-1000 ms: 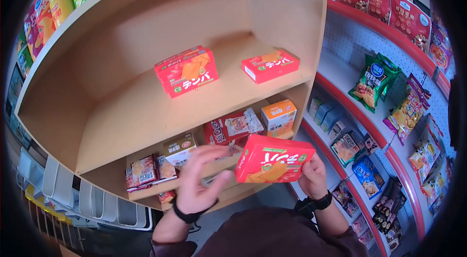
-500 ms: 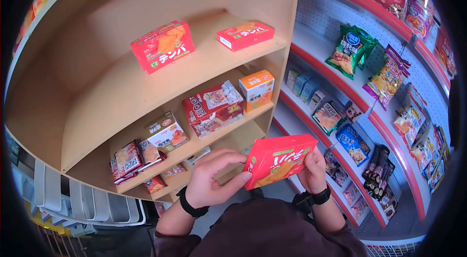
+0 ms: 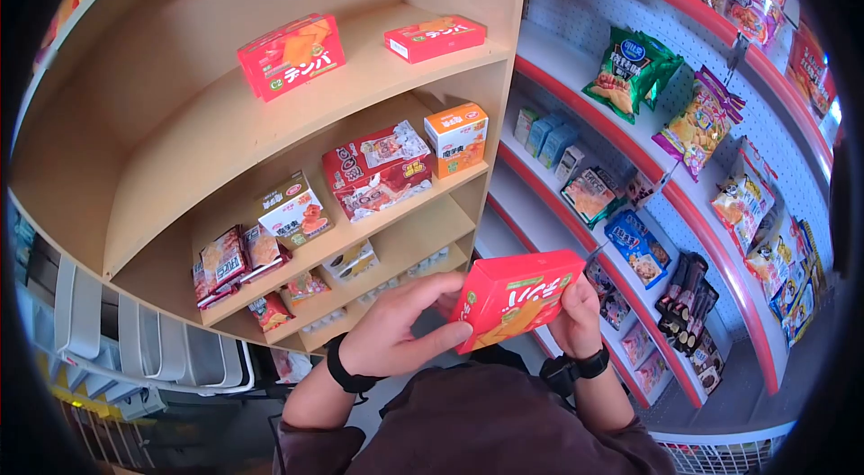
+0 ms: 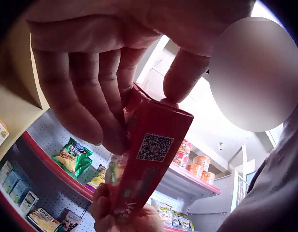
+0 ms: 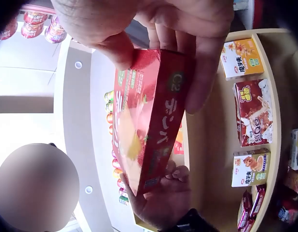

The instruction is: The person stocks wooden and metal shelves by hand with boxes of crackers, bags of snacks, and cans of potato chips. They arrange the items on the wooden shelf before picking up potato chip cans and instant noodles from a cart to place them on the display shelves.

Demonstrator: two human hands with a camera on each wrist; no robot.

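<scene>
Now the red box [image 3: 517, 300] is held at both ends, in front of the person's body, with its printed front facing up and a little tilted. A second ago the left hand [image 3: 396, 331] was off it, fingers spread beside its left end; then it came to that end, and now it grips there, thumb on one broad side and fingers on the other. Between them, a QR code [image 4: 155, 147] shows on the narrow end. The right hand [image 3: 576, 322] grips the opposite end, as it did before, so the box seems steadier, borne by two hands rather than one.

Beyond the hands, ahead and to the left, the wooden shelf unit [image 3: 207, 138] now sits higher in the head view, and more of its lower levels shows. Its upper level bears a standing red box [image 3: 292, 57] and, nearer the right hand's side, a flat red box [image 3: 435, 39]; neither appears to have moved on the wood. Below them are an orange-and-white box [image 3: 457, 140] and a red-and-white pack [image 3: 378, 171]. Out past the right hand, red-edged racks carry a green snack bag [image 3: 623, 75] and a blue pack [image 3: 637, 248].
</scene>
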